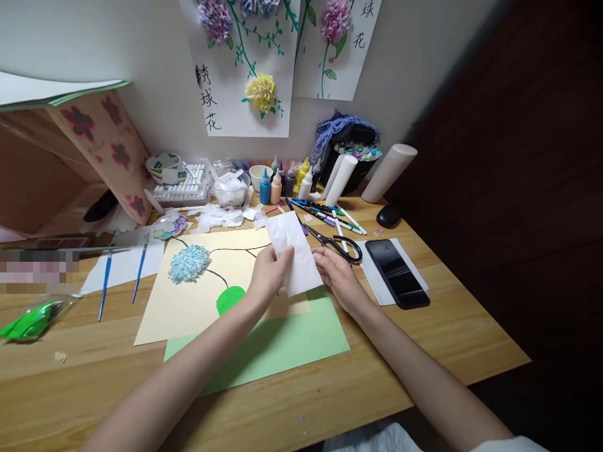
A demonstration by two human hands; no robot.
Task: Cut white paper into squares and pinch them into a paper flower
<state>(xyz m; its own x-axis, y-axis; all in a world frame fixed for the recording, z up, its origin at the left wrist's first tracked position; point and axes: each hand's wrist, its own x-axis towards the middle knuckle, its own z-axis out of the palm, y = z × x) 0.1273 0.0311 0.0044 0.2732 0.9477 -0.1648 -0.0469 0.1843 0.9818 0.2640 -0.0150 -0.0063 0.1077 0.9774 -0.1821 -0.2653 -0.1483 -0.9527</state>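
While the left hand (269,274) pinches white paper (301,258), scissors (326,239) — black-handled — lie nearby.

On the brown wooden worktop (471,351), the rectangular cream paper sheet (160,320) lies at the centre of the frame, overlapping the light-green paper sheet (301,345) below it. Above both, the thin white paper piece (299,273) is in the left hand's (269,273) fingers, the right hand (339,276) at its right edge. Right of centre, the flat black phone (398,273) lies on the plain white sheet (378,285), below the rounded black mouse (389,216). Small plastic paint bottles (276,188) stand behind the slim pens (325,215), left of the black pen holder (362,171).
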